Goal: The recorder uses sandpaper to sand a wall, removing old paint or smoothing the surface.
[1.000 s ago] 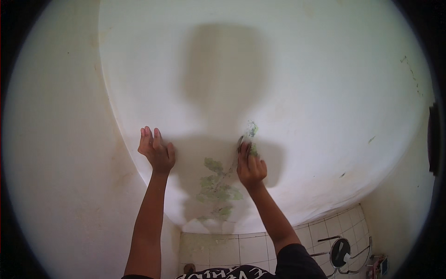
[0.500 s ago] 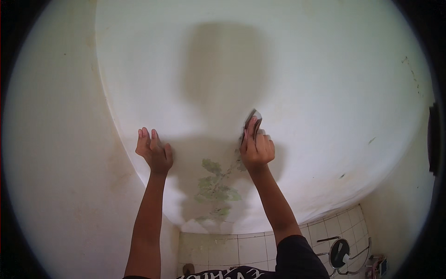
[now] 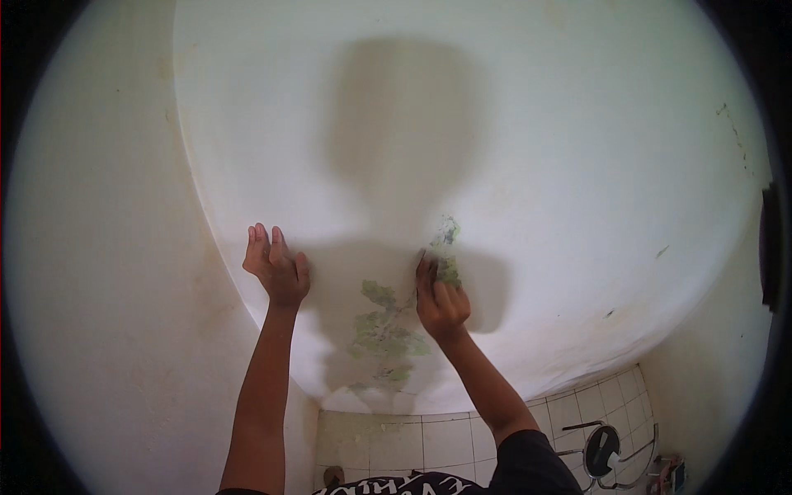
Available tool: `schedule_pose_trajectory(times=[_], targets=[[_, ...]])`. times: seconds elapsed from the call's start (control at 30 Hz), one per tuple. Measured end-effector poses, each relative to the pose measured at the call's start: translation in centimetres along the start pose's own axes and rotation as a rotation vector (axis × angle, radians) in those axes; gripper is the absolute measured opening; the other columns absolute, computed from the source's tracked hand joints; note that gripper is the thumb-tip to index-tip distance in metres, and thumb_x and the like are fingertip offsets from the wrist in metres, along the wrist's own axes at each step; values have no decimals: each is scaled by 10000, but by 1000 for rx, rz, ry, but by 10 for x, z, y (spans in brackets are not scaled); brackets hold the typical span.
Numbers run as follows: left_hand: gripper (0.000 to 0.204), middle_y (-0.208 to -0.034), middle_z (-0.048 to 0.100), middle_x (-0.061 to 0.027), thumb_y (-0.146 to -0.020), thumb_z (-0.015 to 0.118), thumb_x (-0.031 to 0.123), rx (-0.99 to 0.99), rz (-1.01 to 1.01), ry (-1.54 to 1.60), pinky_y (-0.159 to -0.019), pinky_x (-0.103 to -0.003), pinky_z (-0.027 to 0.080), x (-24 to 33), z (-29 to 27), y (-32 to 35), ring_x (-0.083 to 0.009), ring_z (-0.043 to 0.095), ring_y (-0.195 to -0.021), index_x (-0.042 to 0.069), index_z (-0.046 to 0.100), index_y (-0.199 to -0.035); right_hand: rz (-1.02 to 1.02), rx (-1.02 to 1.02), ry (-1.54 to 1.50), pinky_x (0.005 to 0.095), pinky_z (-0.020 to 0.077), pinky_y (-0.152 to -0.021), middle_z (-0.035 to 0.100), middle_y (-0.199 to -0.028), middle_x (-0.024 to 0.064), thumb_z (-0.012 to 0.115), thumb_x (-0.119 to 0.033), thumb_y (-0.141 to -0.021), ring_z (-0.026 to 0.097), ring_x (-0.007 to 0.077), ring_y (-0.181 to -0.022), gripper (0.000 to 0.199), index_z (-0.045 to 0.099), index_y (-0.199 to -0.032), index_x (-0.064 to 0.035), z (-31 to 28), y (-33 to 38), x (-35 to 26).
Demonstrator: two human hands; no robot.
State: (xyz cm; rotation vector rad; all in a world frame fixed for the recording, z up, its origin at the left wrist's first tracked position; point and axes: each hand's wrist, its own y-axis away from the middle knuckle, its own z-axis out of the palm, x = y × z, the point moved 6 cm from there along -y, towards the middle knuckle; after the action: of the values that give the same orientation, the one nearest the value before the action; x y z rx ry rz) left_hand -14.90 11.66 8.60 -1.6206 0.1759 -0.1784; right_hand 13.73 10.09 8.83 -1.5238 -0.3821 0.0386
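My left hand [image 3: 278,268] rests against the white wall [image 3: 577,148] near the corner. Its fingers are apart and it holds nothing. To the right, my right hand [image 3: 444,305] is closed around a thin, flat scraper-like piece [image 3: 423,255], now seen nearly edge-on and mostly covered by the fingers, so its exact kind is unclear. Just above and beside that hand, a rough green patch [image 3: 448,233] shows where the white paint is off. Lower down, between my forearms, lies a larger patch of peeled, greenish wall [image 3: 388,338].
A side wall [image 3: 107,272] meets this one at the left. White floor tiles [image 3: 445,441] lie below. At the lower right stands a chair with a metal frame and dark seat [image 3: 601,450], beside some small items [image 3: 672,474]. A dark object [image 3: 769,247] is at the right edge.
My right hand has moved down and slightly left with the flat piece, uncovering the green patch above it. The piece has turned edge-on. My left hand has hardly moved.
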Motion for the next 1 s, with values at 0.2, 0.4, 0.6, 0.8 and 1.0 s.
schedule_pose_trajectory(times=[0.2, 0.4, 0.6, 0.8, 1.0], targets=[[542, -1467, 187, -243, -1002, 475, 254, -5, 5, -19, -1135, -514, 318, 2, -1, -1, -439, 212, -1419, -44, 343, -1435, 13, 93, -38, 269, 374, -454, 407, -616, -5, 709, -40, -823, 435, 82, -498, 249, 761, -1067, -49, 0, -87, 15], [528, -1478, 194, -249, -988, 497, 204, 33, 23, 35, -1140, -517, 304, 5, 0, -5, -439, 214, -1415, -48, 357, -1429, -67, 20, -40, 284, 354, -434, 406, -603, 9, 715, -57, -837, 425, 110, -467, 279, 741, -1114, -35, 2, -20, -13], [551, -1471, 310, -259, -933, 512, 207, 63, -2, -10, -1108, -509, 333, 3, 1, -4, -452, 289, -1366, -11, 398, -1426, 34, 63, -26, 275, 351, -424, 439, -593, 8, 683, -50, -848, 426, 109, -455, 270, 746, -1110, -40, 5, -55, -6], [593, -1463, 306, -278, -877, 548, 135, 86, 3, 59, -1112, -513, 329, 3, -2, 2, -467, 277, -1367, -15, 387, -1428, 63, -10, -79, 308, 351, -415, 474, -603, 31, 653, -61, -872, 436, 159, -445, 327, 705, -1193, -25, 1, -23, -10], [609, -1476, 302, -273, -865, 558, 138, 80, 11, 30, -1120, -515, 315, 3, -2, -4, -465, 286, -1366, -11, 389, -1430, 163, -32, -49, 281, 350, -428, 438, -604, 26, 643, -9, -877, 431, 138, -474, 314, 701, -1185, -10, 0, -34, 0]])
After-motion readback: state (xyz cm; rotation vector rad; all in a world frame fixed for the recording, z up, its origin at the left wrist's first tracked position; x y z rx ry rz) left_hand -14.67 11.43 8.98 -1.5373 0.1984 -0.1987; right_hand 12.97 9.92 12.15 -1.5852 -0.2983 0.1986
